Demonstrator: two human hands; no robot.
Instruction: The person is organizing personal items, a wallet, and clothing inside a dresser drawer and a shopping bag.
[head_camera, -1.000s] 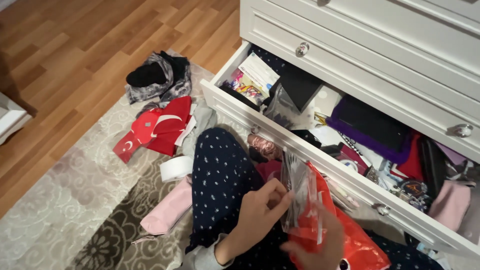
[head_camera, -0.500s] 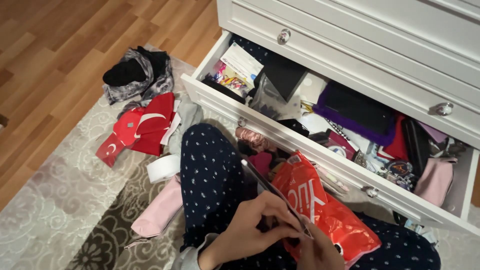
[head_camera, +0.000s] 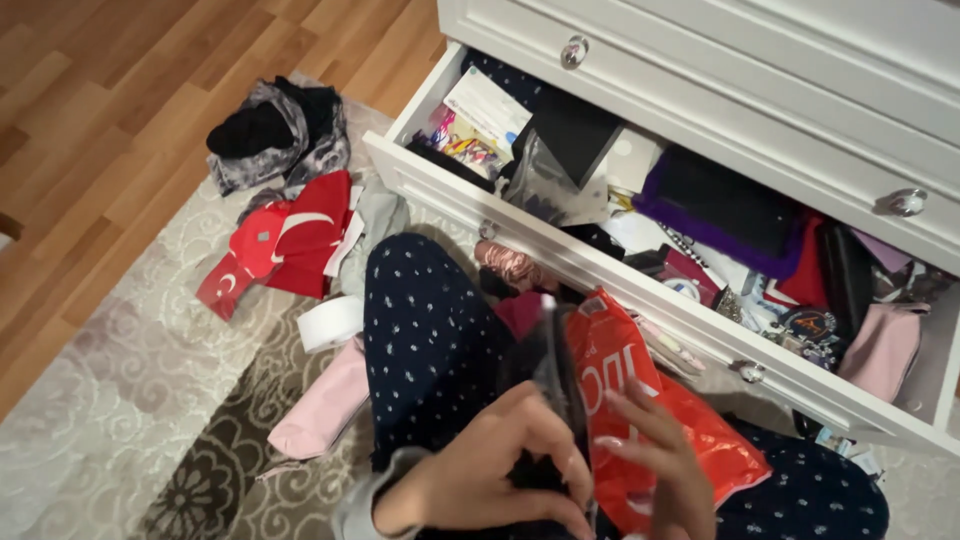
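Floor: a wooden floor (head_camera: 90, 120) fills the upper left, meeting a pale patterned rug (head_camera: 120, 420) that runs under the seated person.
Clothes pile: a grey and black bundle of fabric (head_camera: 275, 130) lies at the rug's edge; just below it sits a red cloth with white crescent shapes (head_camera: 275, 245).
Near the knee: a white roll (head_camera: 330, 322) lies beside a pink garment (head_camera: 325, 405), both on the rug against the person's leg in dark dotted trousers (head_camera: 430, 340).
Left hand: the left hand (head_camera: 480, 470) is curled, fingers closed around the lower part of a clear plastic pouch (head_camera: 555, 370), with something dark inside.
Pouch: it stands upright over the lap, between the two hands and just left of the red bag.
Right hand: the right hand (head_camera: 665, 470) has its fingers spread fairly wide and laid across the front of a red plastic bag (head_camera: 650, 410); the thumb's hold is hidden, so how tightly it grips cannot be told.
Red bag: it rests on the lap, its top touching the pouch.
Drawer: an open white drawer (head_camera: 600, 270) of a white dresser (head_camera: 760, 80) is crowded with papers, a purple box (head_camera: 715, 215) and a pink pouch (head_camera: 885, 350).
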